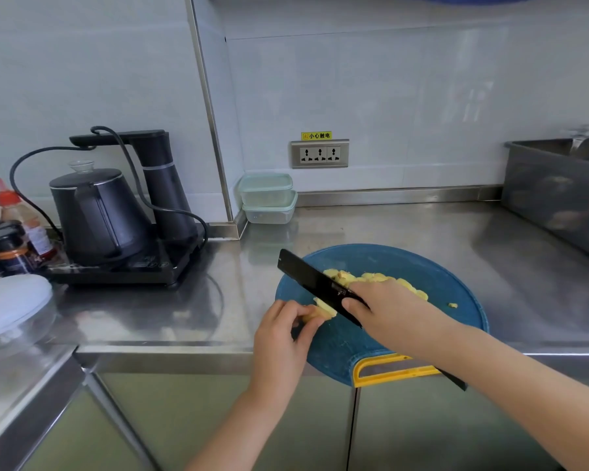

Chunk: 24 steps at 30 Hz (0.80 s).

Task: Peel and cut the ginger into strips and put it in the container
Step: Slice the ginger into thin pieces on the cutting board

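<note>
Cutting in progress: a person slices peeled yellow ginger on a round blue cutting board (pixel 405 260) with a yellow handle, set on a stainless-steel counter (pixel 422 226). The right hand (pixel 385 311) grips a black-bladed kitchen knife (pixel 310 280). The blade is angled down beside a small ginger piece (pixel 320 312), which the left hand (pixel 283 331) pinches between thumb and curled fingertips on the board's left side.

A heap of cut pale pieces (pixel 378 278) lies just behind the right hand, near the board's middle. Peeling appears done (no skin shows on the pieces). The next stroke calls for the blade to come down just clear of the left fingertips, which sit close to it.

Two stacked pale-green lidded plastic containers (pixel 267 198) wait in the back corner, well apart from the board, with bare steel between. The board's handle end overhangs the counter's front edge, so hard pressure there could tip it. A black electric kettle (pixel 96 215) stands to the left.
</note>
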Motion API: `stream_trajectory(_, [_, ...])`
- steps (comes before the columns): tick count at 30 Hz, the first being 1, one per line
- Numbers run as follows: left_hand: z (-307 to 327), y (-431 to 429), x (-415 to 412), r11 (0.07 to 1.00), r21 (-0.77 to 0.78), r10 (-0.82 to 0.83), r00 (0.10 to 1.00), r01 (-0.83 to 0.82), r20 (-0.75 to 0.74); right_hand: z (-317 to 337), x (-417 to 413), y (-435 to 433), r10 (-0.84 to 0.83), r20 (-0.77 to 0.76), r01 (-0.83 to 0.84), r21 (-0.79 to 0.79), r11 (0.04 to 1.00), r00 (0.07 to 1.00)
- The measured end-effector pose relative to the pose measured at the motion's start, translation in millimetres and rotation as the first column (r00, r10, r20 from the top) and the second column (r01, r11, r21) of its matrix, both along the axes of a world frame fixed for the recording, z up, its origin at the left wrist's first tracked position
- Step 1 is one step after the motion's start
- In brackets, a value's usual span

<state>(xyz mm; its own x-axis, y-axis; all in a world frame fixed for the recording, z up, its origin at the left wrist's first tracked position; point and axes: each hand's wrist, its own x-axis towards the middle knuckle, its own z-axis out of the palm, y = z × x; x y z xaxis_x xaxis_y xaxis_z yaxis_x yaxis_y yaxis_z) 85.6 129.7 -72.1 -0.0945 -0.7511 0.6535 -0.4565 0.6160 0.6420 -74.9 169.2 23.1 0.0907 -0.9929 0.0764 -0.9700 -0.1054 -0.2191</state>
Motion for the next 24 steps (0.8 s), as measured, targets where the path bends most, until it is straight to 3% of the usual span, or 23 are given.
stream_trajectory(4, [-1,2,1,0.999,-0.030,-0.030,1.000,0.030,-0.003,7,-5,-9,-0.029,0.076,0.025,0.047,0.999,0.997])
stream_trajectory(8, [-2,2,4,0.998,-0.058,-0.033,0.999,0.034,0.018,6,-4,-10,0.000,-0.023,0.003,0.112,0.994,1.000])
stream_trajectory(20, [1,4,4,0.998,-0.050,-0.037,0.999,0.038,0.030,-2,-10,-8,-0.122,0.027,0.119,0.092,0.989,0.992])
stream_trajectory(24, [1,4,3,0.999,-0.037,-0.031,0.999,0.032,0.027,2,-11,-1,-0.076,0.080,0.069,0.088,0.994,0.994])
